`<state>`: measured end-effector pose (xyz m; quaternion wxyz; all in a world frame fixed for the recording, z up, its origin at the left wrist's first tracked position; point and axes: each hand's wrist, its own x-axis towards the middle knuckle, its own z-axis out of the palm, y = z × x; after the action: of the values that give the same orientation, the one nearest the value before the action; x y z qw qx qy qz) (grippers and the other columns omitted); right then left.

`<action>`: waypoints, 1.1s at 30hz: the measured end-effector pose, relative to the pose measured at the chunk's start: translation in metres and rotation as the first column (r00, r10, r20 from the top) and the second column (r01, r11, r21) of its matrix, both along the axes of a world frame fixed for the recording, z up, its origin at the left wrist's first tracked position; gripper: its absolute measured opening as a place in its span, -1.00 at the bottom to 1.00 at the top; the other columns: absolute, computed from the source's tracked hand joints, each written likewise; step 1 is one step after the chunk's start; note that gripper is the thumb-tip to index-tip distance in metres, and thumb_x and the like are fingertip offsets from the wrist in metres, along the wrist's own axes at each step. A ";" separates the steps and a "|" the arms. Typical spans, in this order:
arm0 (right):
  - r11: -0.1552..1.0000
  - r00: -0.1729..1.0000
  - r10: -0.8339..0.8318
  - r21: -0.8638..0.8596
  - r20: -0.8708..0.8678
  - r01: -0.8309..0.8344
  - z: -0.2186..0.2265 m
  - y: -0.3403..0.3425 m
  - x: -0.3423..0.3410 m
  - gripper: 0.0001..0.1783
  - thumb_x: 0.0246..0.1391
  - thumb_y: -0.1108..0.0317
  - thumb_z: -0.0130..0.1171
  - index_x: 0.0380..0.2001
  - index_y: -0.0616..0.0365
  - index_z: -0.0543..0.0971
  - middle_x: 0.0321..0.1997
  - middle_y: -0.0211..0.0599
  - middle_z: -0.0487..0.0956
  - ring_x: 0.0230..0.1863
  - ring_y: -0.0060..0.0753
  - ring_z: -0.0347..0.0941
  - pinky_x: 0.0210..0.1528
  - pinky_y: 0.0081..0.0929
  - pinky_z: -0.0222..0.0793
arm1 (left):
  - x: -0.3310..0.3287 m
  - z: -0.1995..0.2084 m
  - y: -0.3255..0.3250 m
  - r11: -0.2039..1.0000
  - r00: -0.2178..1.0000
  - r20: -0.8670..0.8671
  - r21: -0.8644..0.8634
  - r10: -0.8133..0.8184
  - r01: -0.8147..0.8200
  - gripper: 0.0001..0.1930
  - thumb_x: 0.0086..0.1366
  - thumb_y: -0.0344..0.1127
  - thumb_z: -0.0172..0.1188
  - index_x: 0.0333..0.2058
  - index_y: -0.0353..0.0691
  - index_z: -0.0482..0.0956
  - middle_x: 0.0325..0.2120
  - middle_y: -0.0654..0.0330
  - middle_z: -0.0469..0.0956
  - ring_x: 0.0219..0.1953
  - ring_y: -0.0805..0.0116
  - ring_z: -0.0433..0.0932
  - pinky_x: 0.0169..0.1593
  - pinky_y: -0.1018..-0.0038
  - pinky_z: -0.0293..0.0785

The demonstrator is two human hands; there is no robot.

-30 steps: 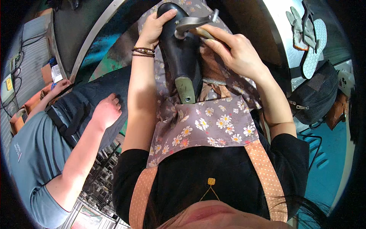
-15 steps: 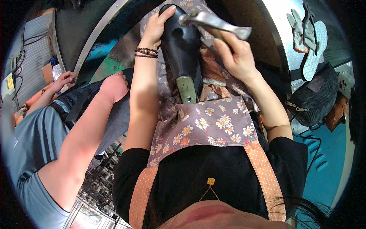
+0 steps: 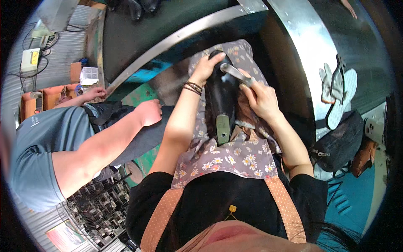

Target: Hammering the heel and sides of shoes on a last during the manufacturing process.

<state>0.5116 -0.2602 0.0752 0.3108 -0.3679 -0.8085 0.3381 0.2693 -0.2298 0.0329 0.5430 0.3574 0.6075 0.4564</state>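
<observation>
A black leather shoe upper (image 3: 215,94) lies along my lap, stretched over a green last (image 3: 223,129) whose heel end, with a small hole, points toward me. My left hand (image 3: 204,70) grips the toe end, thumb on top of the leather. In my right hand (image 3: 262,98) is a shiny metal hammer (image 3: 238,74), its rounded face at the leather near my left thumb. I cannot tell whether face and leather touch. Under the shoe spreads my grey daisy-print apron (image 3: 228,161).
A curved metal-edged bench (image 3: 180,35) runs beyond my knees. On the metal ledge at right are a grey glove (image 3: 326,82) and a pale sole (image 3: 346,94), with a black mesh bag (image 3: 342,140) below. At left sits another person, a bare forearm (image 3: 113,138) close to my left arm.
The whole view has shifted, so the shoe and my hands appear lower and further right. The hammer looks turned and shorter in view, its face still near the toe. Both grips are kept.
</observation>
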 end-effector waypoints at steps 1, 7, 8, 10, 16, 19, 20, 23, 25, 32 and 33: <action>0.999 0.996 -0.029 0.037 -0.082 0.032 -0.004 -0.003 0.000 -0.55 0.18 0.24 0.07 0.16 -0.15 0.42 -0.37 0.04 0.59 -0.41 0.07 0.54 -0.39 -0.14 0.44 | -0.009 -0.009 -0.001 0.999 1.000 0.021 -0.036 0.003 -0.003 -0.63 0.19 -0.05 0.29 -0.21 -0.24 0.62 -0.29 0.29 0.59 -0.27 0.49 0.51 -0.12 0.51 0.44; 0.997 0.996 -0.074 0.005 0.040 0.074 -0.062 0.000 0.009 -0.73 0.18 0.21 0.08 -0.09 0.03 0.51 -0.50 0.03 0.55 -0.46 0.10 0.52 -0.45 -0.10 0.40 | -0.020 -0.003 -0.007 0.994 0.993 -0.045 -0.008 0.113 -0.113 -0.67 0.15 -0.09 0.34 -0.25 -0.23 0.63 -0.36 0.31 0.59 -0.36 0.50 0.52 -0.20 0.51 0.45; 0.997 0.996 -0.073 -0.032 0.049 0.075 -0.061 -0.001 0.012 -0.74 0.18 0.21 0.08 -0.09 0.03 0.51 -0.49 0.03 0.55 -0.45 0.10 0.52 -0.44 -0.09 0.40 | -0.027 0.001 -0.017 0.982 0.983 0.008 0.044 0.182 -0.182 -0.73 0.17 -0.14 0.32 -0.27 -0.21 0.63 -0.39 0.33 0.59 -0.37 0.51 0.52 -0.21 0.51 0.45; 0.994 0.995 -0.085 -0.067 0.054 0.089 -0.056 -0.008 0.015 -0.72 0.18 0.20 0.08 -0.08 0.02 0.50 -0.47 0.04 0.56 -0.43 0.12 0.52 -0.42 -0.07 0.40 | -0.039 0.034 -0.035 0.953 0.955 0.083 0.078 0.286 -0.292 -0.80 0.21 -0.20 0.29 -0.32 -0.20 0.62 -0.41 0.34 0.60 -0.39 0.53 0.53 -0.24 0.52 0.47; 0.996 0.986 0.018 -0.088 0.167 -0.004 -0.055 0.009 -0.005 -0.80 0.18 0.23 0.07 -0.19 0.04 0.47 -0.48 0.06 0.55 -0.45 0.17 0.50 -0.43 -0.02 0.39 | -0.151 0.100 -0.052 0.694 0.801 0.095 0.447 0.591 -0.565 -0.66 0.21 -0.15 0.28 -0.14 -0.25 0.62 -0.32 0.30 0.57 -0.30 0.50 0.52 -0.14 0.52 0.44; 0.999 0.985 0.044 -0.023 0.165 -0.041 -0.074 0.018 -0.013 -0.82 0.18 0.20 0.07 -0.21 0.01 0.45 -0.60 0.07 0.52 -0.55 0.19 0.48 -0.50 0.05 0.37 | -0.214 0.130 -0.054 0.345 0.464 0.408 0.334 0.786 -0.877 -0.66 0.20 -0.06 0.29 -0.29 -0.26 0.60 -0.31 0.17 0.61 -0.34 0.27 0.60 -0.20 0.31 0.57; 0.998 0.981 0.055 -0.017 0.186 -0.053 -0.076 0.023 -0.017 -0.81 0.19 0.19 0.06 -0.20 0.01 0.45 -0.60 0.06 0.53 -0.55 0.19 0.48 -0.49 0.05 0.38 | -0.251 0.125 -0.061 0.296 0.426 0.511 0.319 0.746 -0.900 -0.60 0.19 0.00 0.28 -0.21 -0.24 0.58 -0.26 0.13 0.60 -0.26 0.20 0.60 -0.09 0.22 0.55; 0.996 0.961 0.087 -0.035 0.264 -0.081 -0.084 0.031 -0.024 -0.72 0.19 0.18 0.05 -0.08 0.00 0.47 -0.56 0.05 0.56 -0.53 0.16 0.51 -0.47 0.02 0.42 | -0.325 0.100 -0.078 0.225 0.315 0.703 0.221 0.638 -0.949 -0.58 0.28 -0.02 0.13 -0.08 -0.25 0.52 -0.04 0.08 0.54 -0.01 0.07 0.52 0.10 0.02 0.43; 0.988 0.965 0.123 -0.116 0.233 -0.098 -0.067 0.025 -0.023 -0.69 0.18 0.21 0.07 -0.04 0.03 0.46 -0.53 0.06 0.56 -0.51 0.15 0.52 -0.45 0.00 0.43 | -0.346 0.081 -0.079 0.217 0.233 0.685 0.111 0.690 -0.970 -0.61 0.33 -0.12 0.07 -0.01 -0.29 0.46 -0.05 0.05 0.55 0.01 0.01 0.52 0.13 -0.06 0.39; 0.963 0.965 0.156 -0.251 0.210 -0.101 -0.042 0.033 -0.023 -0.61 0.22 0.23 0.02 0.11 -0.02 0.40 -0.27 0.13 0.59 -0.32 0.22 0.53 -0.27 0.02 0.47 | -0.349 0.005 0.004 0.277 0.186 0.495 -0.117 0.849 -0.954 -0.65 0.33 -0.46 0.07 0.06 -0.38 0.33 0.10 -0.03 0.36 0.05 -0.09 0.43 0.14 -0.06 0.40; 0.968 0.976 0.130 -0.234 0.176 -0.087 -0.044 0.031 -0.019 -0.59 0.23 0.22 0.01 0.14 -0.03 0.38 -0.23 0.14 0.58 -0.28 0.24 0.53 -0.23 0.01 0.47 | -0.335 0.010 0.025 0.221 0.129 0.467 -0.149 0.875 -0.964 -0.64 0.32 -0.48 0.08 0.07 -0.41 0.31 0.10 -0.06 0.34 0.02 -0.09 0.44 0.09 0.01 0.48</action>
<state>0.4928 -0.2288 0.0316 0.1696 -0.3865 -0.8100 0.4071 -0.0659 -0.2046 0.0431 0.2323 -0.1643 0.5022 0.8166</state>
